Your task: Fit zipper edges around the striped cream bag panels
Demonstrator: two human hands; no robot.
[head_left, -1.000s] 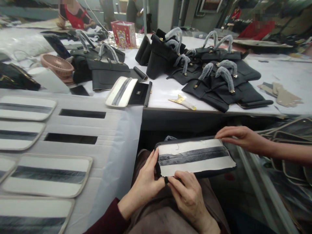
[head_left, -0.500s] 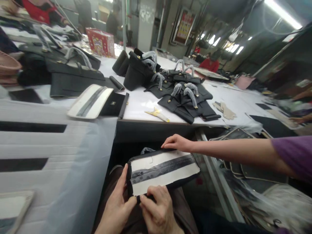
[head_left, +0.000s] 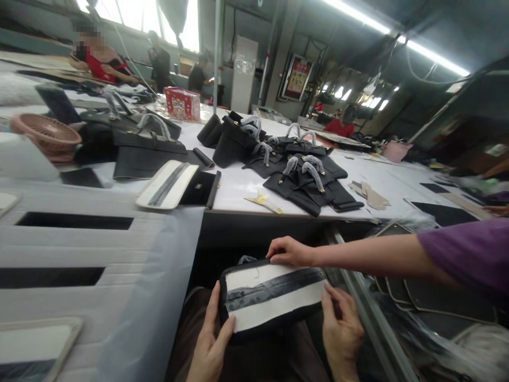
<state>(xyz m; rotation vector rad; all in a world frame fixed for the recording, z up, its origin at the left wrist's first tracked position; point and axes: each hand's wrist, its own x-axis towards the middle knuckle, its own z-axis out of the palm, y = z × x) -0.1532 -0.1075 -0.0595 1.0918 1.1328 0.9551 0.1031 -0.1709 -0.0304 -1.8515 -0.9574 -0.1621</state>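
Observation:
A black handbag (head_left: 274, 294) rests over my lap with its base turned up, showing a white panel crossed by a dark grey strip. At its left end my left hand (head_left: 212, 331) grips the edge, thumb on the near corner. My right hand (head_left: 342, 323) pinches the right-hand corner between thumb and fingers. Another person's hand (head_left: 290, 250), from a purple sleeve (head_left: 465, 254), holds the bag's far edge. Plastic-wrapped material (head_left: 247, 259) shows just beyond that edge. A loose thread lies on the white panel.
Several black bags with wrapped handles (head_left: 306, 172) lie on the white table (head_left: 234, 196). Near them are a yellow-tipped tool (head_left: 262, 201) and gloves (head_left: 374, 195). A pink fan (head_left: 47, 135) stands left. Metal rail (head_left: 374, 318) and stacked panels (head_left: 449, 297) are at right.
My right hand has moved from the bag's near left corner to its right corner. My left hand still holds the left end. The camera view has shifted slightly upward and left.

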